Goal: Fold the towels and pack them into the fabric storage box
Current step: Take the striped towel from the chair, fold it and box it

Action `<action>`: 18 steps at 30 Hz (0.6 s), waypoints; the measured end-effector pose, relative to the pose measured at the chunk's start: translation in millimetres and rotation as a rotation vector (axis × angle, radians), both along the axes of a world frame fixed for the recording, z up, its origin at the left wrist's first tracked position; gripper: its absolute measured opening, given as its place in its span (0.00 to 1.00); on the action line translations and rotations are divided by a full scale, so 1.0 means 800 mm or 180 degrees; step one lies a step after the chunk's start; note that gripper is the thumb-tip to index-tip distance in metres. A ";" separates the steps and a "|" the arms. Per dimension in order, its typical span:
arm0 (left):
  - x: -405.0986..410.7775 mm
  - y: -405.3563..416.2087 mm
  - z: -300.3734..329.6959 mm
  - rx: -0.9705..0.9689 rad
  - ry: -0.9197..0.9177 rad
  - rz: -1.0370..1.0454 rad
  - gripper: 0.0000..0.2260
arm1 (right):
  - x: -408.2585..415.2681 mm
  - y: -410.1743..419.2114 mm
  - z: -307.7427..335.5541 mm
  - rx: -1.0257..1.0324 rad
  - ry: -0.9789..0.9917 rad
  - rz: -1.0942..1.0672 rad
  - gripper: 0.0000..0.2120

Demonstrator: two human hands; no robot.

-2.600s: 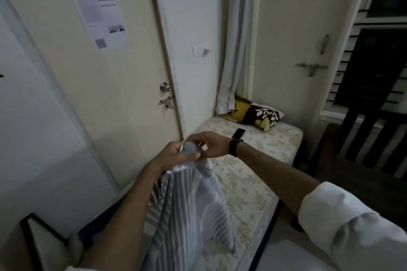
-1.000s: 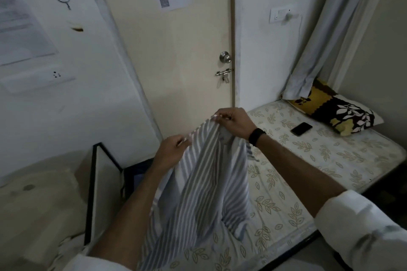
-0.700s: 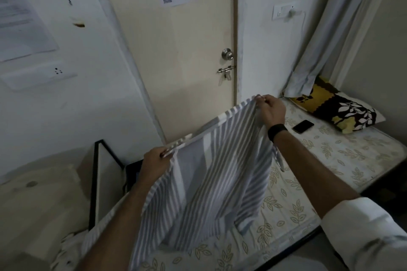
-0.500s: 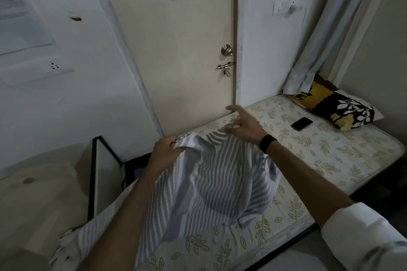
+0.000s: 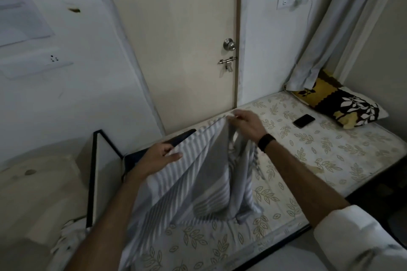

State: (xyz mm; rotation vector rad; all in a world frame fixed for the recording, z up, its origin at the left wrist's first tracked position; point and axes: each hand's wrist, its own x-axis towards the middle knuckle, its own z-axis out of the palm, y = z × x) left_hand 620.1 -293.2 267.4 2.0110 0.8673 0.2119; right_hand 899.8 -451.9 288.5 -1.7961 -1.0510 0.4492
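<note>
A grey and white striped towel [image 5: 198,187] hangs in the air above the mattress [image 5: 330,152], its lower part draping down to the leaf-patterned sheet. My left hand [image 5: 157,156] pinches the towel's upper left edge. My right hand [image 5: 246,124], with a dark band on the wrist, grips the top corner a little higher and farther away. A dark blue fabric edge [image 5: 180,137], perhaps the storage box, shows just behind my left hand; most of it is hidden.
A black phone [image 5: 304,120] and a yellow and dark patterned pillow [image 5: 339,101] lie at the mattress's far end. A closed door [image 5: 182,50] stands behind. A black-framed white panel [image 5: 99,174] leans at the left, with crumpled pale cloth [image 5: 68,242] below it.
My right hand let go of the towel about half a second ago and has gripped its top corner again. The towel, briefly slack on the bed, is lifted once more.
</note>
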 end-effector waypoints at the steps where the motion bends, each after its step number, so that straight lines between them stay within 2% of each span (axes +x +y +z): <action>1: -0.011 0.005 -0.007 0.0123 0.0022 0.0156 0.30 | 0.015 -0.003 0.004 0.0112 0.0090 -0.0497 0.15; 3: -0.028 0.011 -0.014 0.0283 0.0002 0.0352 0.22 | 0.040 -0.009 0.003 0.0119 0.0045 -0.1216 0.12; 4: -0.030 0.014 -0.015 0.0356 -0.0040 0.0351 0.21 | 0.046 -0.010 0.001 0.0063 0.0068 -0.1261 0.07; 5: -0.025 0.015 -0.012 0.0429 -0.0084 0.0327 0.20 | 0.044 -0.008 0.001 -0.0063 0.0146 -0.1085 0.09; 7: -0.004 0.009 -0.001 0.0531 -0.0162 0.0216 0.23 | 0.023 -0.002 -0.002 -0.0354 -0.0011 -0.0282 0.26; 9: 0.025 -0.004 0.012 0.0612 -0.0200 -0.0035 0.27 | -0.021 0.003 0.002 -0.0615 -0.0251 0.0816 0.33; 10: 0.039 -0.014 0.019 0.0689 -0.0180 -0.0212 0.25 | -0.040 0.008 -0.002 -0.0700 -0.0307 0.1296 0.31; 12: 0.056 -0.029 0.026 0.0770 -0.0009 -0.0498 0.15 | -0.063 0.019 -0.019 -0.0629 -0.0603 0.1698 0.17; 13: 0.056 -0.031 0.024 0.0772 0.0089 -0.0583 0.09 | -0.066 0.022 -0.022 -0.0499 -0.0703 0.1639 0.08; 14: 0.050 -0.029 0.018 0.0780 0.0163 -0.0620 0.07 | -0.058 0.024 -0.028 -0.0368 -0.0709 0.1365 0.04; 16: 0.027 -0.020 0.005 0.0735 0.0242 -0.0498 0.07 | -0.030 0.020 -0.025 -0.0232 -0.0525 0.0644 0.05; 18: 0.002 -0.012 -0.001 0.0611 0.0236 -0.0328 0.10 | 0.000 0.007 -0.017 -0.0140 -0.0393 0.0238 0.05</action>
